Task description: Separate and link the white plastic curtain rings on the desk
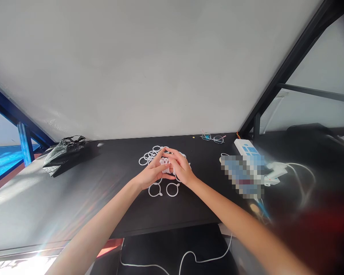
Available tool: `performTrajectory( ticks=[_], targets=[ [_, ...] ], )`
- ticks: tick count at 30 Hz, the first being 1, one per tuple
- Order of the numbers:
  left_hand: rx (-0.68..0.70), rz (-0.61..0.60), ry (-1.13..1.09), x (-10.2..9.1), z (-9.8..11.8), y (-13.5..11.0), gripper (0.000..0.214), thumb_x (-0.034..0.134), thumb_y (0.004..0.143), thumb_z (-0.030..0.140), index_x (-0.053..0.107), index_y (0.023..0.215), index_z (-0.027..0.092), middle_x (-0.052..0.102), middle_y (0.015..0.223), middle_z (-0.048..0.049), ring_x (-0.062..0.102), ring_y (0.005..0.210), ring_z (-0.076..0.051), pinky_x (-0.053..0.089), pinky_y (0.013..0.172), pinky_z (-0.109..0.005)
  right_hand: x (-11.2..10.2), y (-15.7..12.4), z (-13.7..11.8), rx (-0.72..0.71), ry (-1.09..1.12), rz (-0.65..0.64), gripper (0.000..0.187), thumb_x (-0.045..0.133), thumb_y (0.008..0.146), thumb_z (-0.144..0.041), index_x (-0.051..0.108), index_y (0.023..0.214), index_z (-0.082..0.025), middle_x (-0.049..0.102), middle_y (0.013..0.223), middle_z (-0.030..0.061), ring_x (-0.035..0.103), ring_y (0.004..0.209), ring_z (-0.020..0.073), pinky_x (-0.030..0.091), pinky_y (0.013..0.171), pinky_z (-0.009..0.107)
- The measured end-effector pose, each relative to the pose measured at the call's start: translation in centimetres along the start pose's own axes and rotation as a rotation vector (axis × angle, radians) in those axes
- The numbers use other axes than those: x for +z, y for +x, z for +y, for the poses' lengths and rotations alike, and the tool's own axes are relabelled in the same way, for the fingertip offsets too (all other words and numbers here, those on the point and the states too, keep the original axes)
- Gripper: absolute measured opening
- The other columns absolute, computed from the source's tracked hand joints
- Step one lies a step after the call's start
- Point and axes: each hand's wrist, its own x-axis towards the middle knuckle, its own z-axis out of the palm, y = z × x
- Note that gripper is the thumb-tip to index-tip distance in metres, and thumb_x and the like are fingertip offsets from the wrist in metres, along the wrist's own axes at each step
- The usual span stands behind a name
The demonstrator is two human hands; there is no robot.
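Note:
Both hands meet over a black tabletop, around a small bunch of white curtain rings (165, 165) whose little end tabs are gathered together. My left hand (149, 175) grips the bunch from the left, thumb lying across it. From the right, my right hand (184, 169) closes on the same bunch with thumb and fingers. Behind the hands lies a loose pile of white rings (145, 157), partly hidden by the fingers. Nearer the front, a left ring (149, 191) and a right ring (167, 190) lie flat, each with a small tab. How many rings are held is hidden.
A crumpled black plastic bag (67, 151) lies at the left of the table (109, 164). Eyeglasses (213, 138) rest near the wall. To the right are a white power strip (245, 147), a blurred-out phone-like object (240, 176) and a white charger (275, 172). A white cable (200, 261) hangs below the front edge.

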Motion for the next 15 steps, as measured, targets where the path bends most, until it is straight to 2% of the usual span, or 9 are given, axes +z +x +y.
performTrajectory(
  ticks=[2,5,9,12,15],
  targets=[
    [-0.003,0.004,0.002,0.0,0.1,0.0,0.086,0.064,0.089,0.022,0.011,0.154,0.038,0.066,0.104,-0.0039,0.065,0.098,-0.019,0.053,0.093,-0.048,0.0,0.2,-0.3,0.042,0.026,0.014,0.039,0.052,0.092,-0.031,0.054,0.13,-0.025,0.065,0.126,0.0102,0.069,0.096,0.0212,0.057,0.079,0.035],
    [-0.003,0.013,0.025,-0.1,-0.1,0.0,0.089,0.068,0.087,0.02,0.012,0.154,0.037,0.067,0.097,-0.0019,0.065,0.096,-0.018,0.049,0.098,-0.05,0.1,0.5,-0.8,0.126,0.131,0.021,0.041,0.061,0.086,-0.031,0.056,0.126,-0.024,0.064,0.126,0.0111,0.068,0.1,0.0218,0.057,0.08,0.035],
    [0.025,0.033,0.056,-0.4,-0.4,0.1,0.094,0.07,0.085,0.02,0.01,0.155,0.036,0.067,0.092,-0.0003,0.066,0.094,-0.018,0.045,0.102,-0.052,-0.1,0.6,-1.4,0.264,0.243,-0.007,0.055,0.076,0.074,-0.034,0.055,0.123,-0.025,0.065,0.123,0.0088,0.068,0.092,0.0193,0.057,0.072,0.03],
    [0.018,0.036,0.089,-0.4,-0.4,0.1,0.098,0.071,0.084,0.019,0.005,0.155,0.034,0.067,0.098,-0.0017,0.067,0.094,-0.018,0.044,0.104,-0.053,-0.4,0.7,-1.5,0.37,0.236,-0.062,0.059,0.083,0.064,-0.032,0.06,0.117,-0.022,0.069,0.104,0.0051,0.066,0.077,0.0153,0.054,0.067,0.028],
    [0.021,0.031,0.179,-0.1,-0.3,0.0,0.105,0.072,0.081,0.016,0.0,0.155,0.032,0.067,0.108,-0.0051,0.068,0.098,-0.021,0.043,0.105,-0.051,-0.7,0.8,-1.4,0.376,0.195,-0.155,0.046,0.083,0.063,-0.032,0.068,0.104,-0.017,0.067,0.083,0.0018,0.061,0.071,0.013,0.049,0.065,0.025]
  ],
)
